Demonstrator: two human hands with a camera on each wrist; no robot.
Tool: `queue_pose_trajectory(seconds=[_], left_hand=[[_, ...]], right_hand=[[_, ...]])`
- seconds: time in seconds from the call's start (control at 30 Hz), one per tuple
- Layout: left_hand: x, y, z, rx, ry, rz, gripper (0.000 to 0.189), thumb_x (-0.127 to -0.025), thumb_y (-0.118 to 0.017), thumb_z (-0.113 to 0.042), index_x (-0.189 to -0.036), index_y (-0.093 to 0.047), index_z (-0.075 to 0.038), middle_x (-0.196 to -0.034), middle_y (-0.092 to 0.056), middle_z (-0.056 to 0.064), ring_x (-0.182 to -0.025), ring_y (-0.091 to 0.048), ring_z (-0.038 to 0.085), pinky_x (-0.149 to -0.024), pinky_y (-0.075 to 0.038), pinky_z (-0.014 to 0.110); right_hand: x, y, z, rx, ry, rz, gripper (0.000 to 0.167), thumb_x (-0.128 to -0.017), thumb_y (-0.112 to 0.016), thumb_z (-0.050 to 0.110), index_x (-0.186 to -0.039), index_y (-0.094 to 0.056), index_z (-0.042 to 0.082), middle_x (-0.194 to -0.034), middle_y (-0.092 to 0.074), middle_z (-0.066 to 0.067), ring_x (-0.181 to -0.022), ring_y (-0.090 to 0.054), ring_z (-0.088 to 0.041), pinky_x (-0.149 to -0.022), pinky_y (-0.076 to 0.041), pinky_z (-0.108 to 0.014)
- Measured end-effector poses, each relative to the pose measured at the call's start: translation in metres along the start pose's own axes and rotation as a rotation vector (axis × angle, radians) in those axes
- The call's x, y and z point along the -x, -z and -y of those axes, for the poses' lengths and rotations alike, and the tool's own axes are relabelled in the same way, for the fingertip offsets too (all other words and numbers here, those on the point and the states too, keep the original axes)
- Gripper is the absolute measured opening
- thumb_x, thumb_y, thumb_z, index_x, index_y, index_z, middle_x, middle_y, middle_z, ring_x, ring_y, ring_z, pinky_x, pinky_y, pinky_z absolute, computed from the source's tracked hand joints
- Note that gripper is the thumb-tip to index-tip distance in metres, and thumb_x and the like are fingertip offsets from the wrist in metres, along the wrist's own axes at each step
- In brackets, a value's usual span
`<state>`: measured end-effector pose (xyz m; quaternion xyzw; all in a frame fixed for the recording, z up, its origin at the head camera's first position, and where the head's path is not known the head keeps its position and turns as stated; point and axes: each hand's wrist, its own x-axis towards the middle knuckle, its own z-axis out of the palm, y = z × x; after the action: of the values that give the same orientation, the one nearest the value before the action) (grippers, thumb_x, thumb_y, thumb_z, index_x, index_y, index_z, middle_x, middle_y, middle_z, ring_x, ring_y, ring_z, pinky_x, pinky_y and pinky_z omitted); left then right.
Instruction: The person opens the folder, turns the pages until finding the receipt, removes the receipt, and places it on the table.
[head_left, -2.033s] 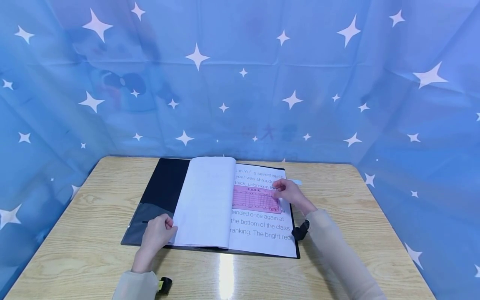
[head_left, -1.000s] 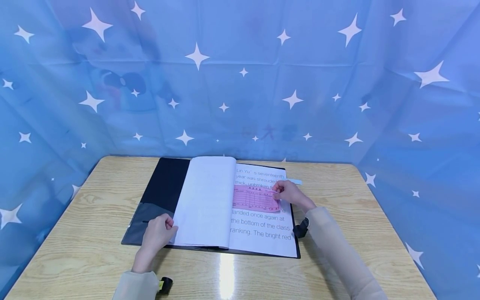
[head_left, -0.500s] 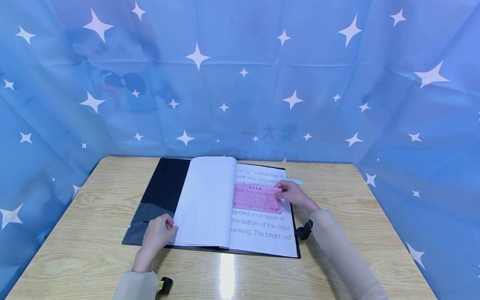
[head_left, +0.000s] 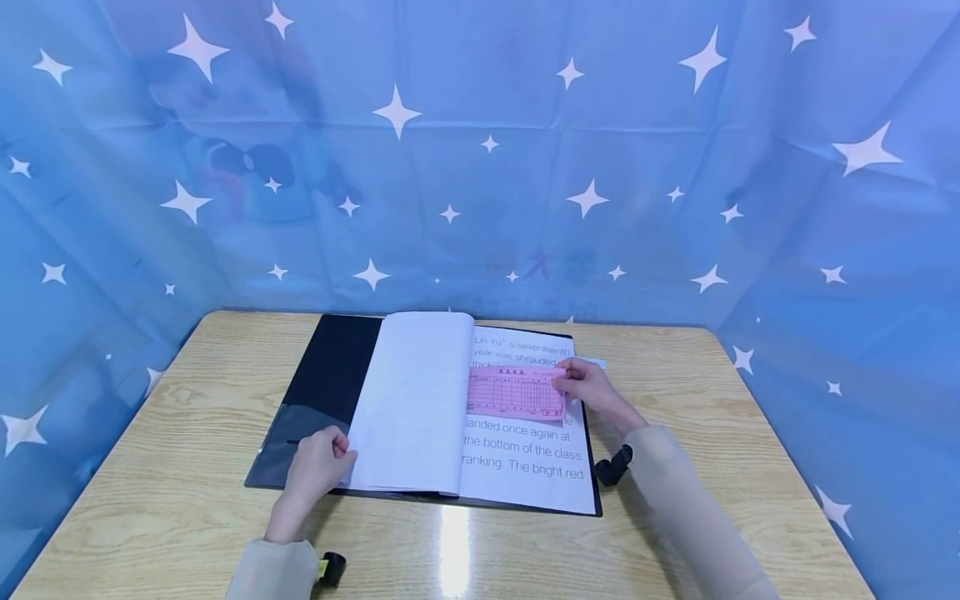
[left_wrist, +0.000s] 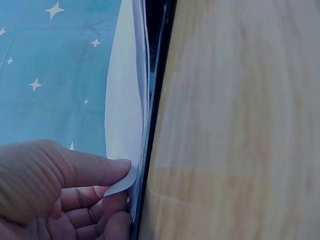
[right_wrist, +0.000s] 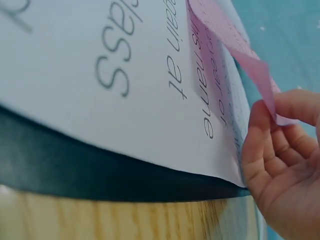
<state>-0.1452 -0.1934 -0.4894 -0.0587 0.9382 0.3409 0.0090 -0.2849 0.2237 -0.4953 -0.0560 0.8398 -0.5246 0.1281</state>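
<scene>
A black folder [head_left: 341, 358] of white pages lies spread on the table. My left hand [head_left: 315, 465] is at the lower outer corner of the blank left page [head_left: 412, 400]; in the left wrist view, thumb and fingers pinch that page's corner [left_wrist: 122, 182]. A pink printed form slip [head_left: 516, 393] lies across the printed right page [head_left: 517, 467]. My right hand [head_left: 590, 390] pinches its upper right corner between thumb and index finger. The right wrist view shows the slip [right_wrist: 252, 65] curving up from the page, lines of text visible below it.
A pale blue tab [head_left: 592, 363] sticks out past the folder's right edge, partly behind the right hand. The wooden table [head_left: 675, 400] reaches back to a blue curtain [head_left: 480, 167] with white stars. Black wrist cameras [head_left: 615, 467] are worn near both sleeves.
My right hand has shifted slightly right, and the pink slip's right end has risen a little with it, showing differently curved over the moments. My left hand stays at the page corner.
</scene>
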Motion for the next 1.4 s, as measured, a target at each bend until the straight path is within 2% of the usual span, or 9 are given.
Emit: queue_pose_trajectory(seconds=[0.17, 0.4, 0.77, 1.0, 1.2, 1.4], left_hand=[[0.0, 0.0, -0.001, 0.004, 0.0, 0.001, 0.014, -0.078, -0.067, -0.005, -0.074, -0.054, -0.003, -0.064, -0.05, 0.004, -0.058, -0.047, 0.017, -0.053, -0.038, 0.029], [0.0, 0.0, -0.001, 0.001, 0.006, 0.004, 0.014, -0.079, -0.067, -0.005, -0.074, -0.054, -0.003, -0.065, -0.051, 0.004, -0.059, -0.047, 0.017, -0.053, -0.038, 0.029], [0.0, -0.001, -0.001, 0.003, 0.006, 0.012, 0.014, -0.08, -0.067, -0.005, -0.075, -0.054, -0.002, -0.066, -0.051, 0.005, -0.06, -0.047, 0.018, -0.053, -0.038, 0.03], [0.0, -0.001, 0.0, 0.004, 0.004, 0.013, 0.014, -0.08, -0.067, -0.005, -0.076, -0.054, -0.001, -0.066, -0.051, 0.005, -0.059, -0.047, 0.018, -0.053, -0.039, 0.03], [0.0, -0.001, 0.0, 0.002, 0.005, 0.017, 0.014, -0.079, -0.067, -0.006, -0.075, -0.054, -0.001, -0.066, -0.051, 0.005, -0.059, -0.047, 0.017, -0.052, -0.038, 0.03], [0.0, 0.0, -0.001, 0.004, 0.005, 0.021, 0.014, -0.08, -0.067, -0.006, -0.076, -0.054, -0.001, -0.066, -0.051, 0.005, -0.059, -0.047, 0.017, -0.053, -0.038, 0.03]], right_hand=[[0.002, 0.001, 0.001, -0.03, 0.009, -0.019, 0.023, -0.088, -0.06, 0.007, -0.109, -0.057, -0.002, -0.09, -0.062, -0.007, -0.076, -0.057, -0.015, -0.066, -0.047, -0.026], [0.007, 0.006, -0.001, -0.066, 0.028, -0.022, 0.023, -0.088, -0.061, 0.006, -0.107, -0.056, -0.006, -0.087, -0.061, -0.007, -0.074, -0.056, -0.014, -0.065, -0.047, -0.026], [0.018, 0.021, -0.005, -0.08, 0.0, -0.04, 0.028, -0.088, -0.062, 0.01, -0.11, -0.055, -0.007, -0.089, -0.058, -0.003, -0.079, -0.054, -0.012, -0.071, -0.046, -0.028], [0.024, 0.031, -0.006, -0.042, 0.003, -0.054, 0.03, -0.087, -0.063, 0.011, -0.11, -0.056, -0.007, -0.088, -0.059, -0.003, -0.08, -0.052, -0.016, -0.071, -0.044, -0.03], [0.03, 0.04, -0.011, -0.003, -0.022, -0.041, 0.029, -0.088, -0.062, 0.014, -0.11, -0.056, -0.004, -0.09, -0.06, -0.005, -0.081, -0.055, -0.016, -0.073, -0.044, -0.031], [0.036, 0.049, -0.015, 0.02, -0.047, -0.06, 0.032, -0.088, -0.063, 0.016, -0.111, -0.055, -0.004, -0.09, -0.06, -0.004, -0.082, -0.054, -0.016, -0.073, -0.043, -0.03]])
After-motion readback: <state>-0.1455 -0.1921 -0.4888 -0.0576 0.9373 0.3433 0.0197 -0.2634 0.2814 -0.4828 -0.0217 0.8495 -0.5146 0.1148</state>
